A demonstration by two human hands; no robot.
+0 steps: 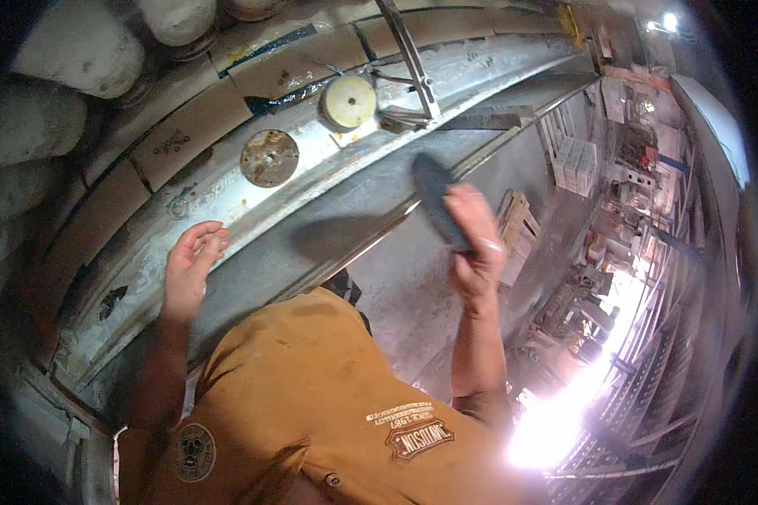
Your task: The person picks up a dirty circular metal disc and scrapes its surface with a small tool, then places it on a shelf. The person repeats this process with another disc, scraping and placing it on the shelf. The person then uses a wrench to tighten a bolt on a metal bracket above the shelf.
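Note:
My right hand (pixel 473 240) is raised over the front of the metal ledge and grips a thin, dark round disc (pixel 432 195) by its edge. The disc is tilted nearly on edge, slightly blurred. My left hand (pixel 195 261) hovers by the near edge of the ledge (pixel 219 210), fingers loosely bent and apart, with nothing seen in it. On the ledge between and beyond my hands lie a worn brown disc (pixel 269 157) with a small centre hole and a thicker pale yellow disc (pixel 349 102), also with a dark centre hole.
A metal bracket (pixel 413 67) rises from the ledge beside the yellow disc. Brown cardboard panels (pixel 177 135) line the back, with pale rounded forms (pixel 76 50) behind. To the right are a wooden pallet (pixel 518 236), stacked grey blocks (pixel 575 164) and a glaring light (pixel 552 429).

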